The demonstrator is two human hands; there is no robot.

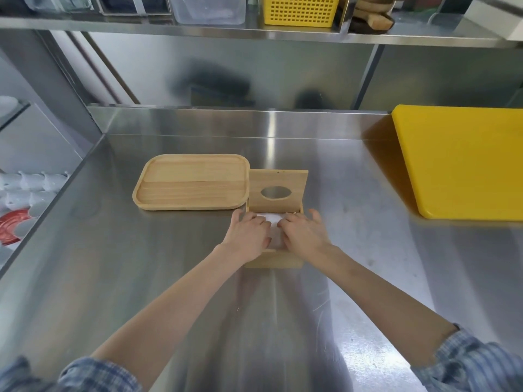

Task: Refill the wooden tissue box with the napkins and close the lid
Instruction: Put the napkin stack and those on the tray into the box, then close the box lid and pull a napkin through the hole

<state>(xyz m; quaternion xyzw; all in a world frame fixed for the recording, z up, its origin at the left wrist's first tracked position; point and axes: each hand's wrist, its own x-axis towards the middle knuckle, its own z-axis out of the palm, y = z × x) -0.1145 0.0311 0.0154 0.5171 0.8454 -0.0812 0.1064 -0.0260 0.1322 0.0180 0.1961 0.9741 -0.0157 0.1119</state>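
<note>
The wooden tissue box (274,261) stands on the steel counter, its lid (278,190) raised upright at the back, an oval slot cut through it. White napkins (273,219) lie inside the box. My left hand (248,232) and my right hand (303,232) rest palm-down on the napkins, fingers spread flat and pointing toward the lid. The hands cover most of the stack, so only a strip of white shows between and beyond them.
A wooden tray (192,181) holding nothing sits touching the box's left side. A yellow cutting board (464,159) lies at the right. The counter edge drops off at the left. A shelf above holds a yellow basket (301,9) and clear tubs.
</note>
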